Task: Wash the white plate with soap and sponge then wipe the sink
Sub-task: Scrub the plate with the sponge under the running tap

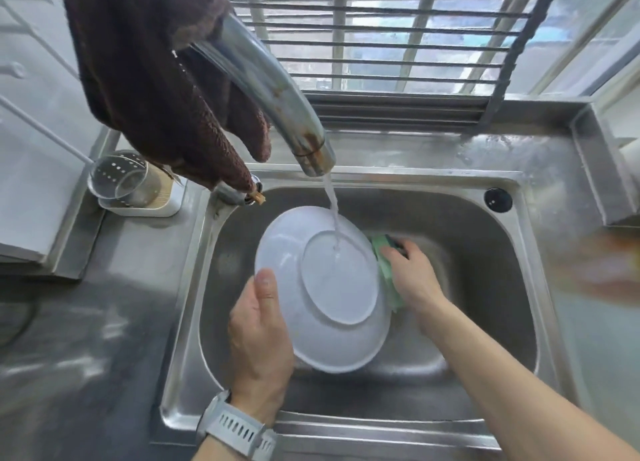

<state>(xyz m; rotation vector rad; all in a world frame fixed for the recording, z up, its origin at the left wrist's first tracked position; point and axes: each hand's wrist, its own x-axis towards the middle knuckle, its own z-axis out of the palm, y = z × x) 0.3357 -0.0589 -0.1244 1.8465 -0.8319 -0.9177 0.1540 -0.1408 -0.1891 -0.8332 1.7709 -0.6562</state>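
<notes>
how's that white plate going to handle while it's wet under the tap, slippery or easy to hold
Probably slippery: water from the faucet runs over the glossy white plate. It looks rigid, and the left hand grips only one rim, so it may pivot or slide. If ceramic, it could chip against the steel sink.

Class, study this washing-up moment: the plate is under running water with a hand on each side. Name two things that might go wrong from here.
1. The left hand holds the wet round white plate by one rim only, tilted over the steel sink; its grip may slip and the plate drop.
2. Water from the rusty chrome tap strikes the plate's underside and may splash out while the right hand scrubs with the green sponge.
</notes>
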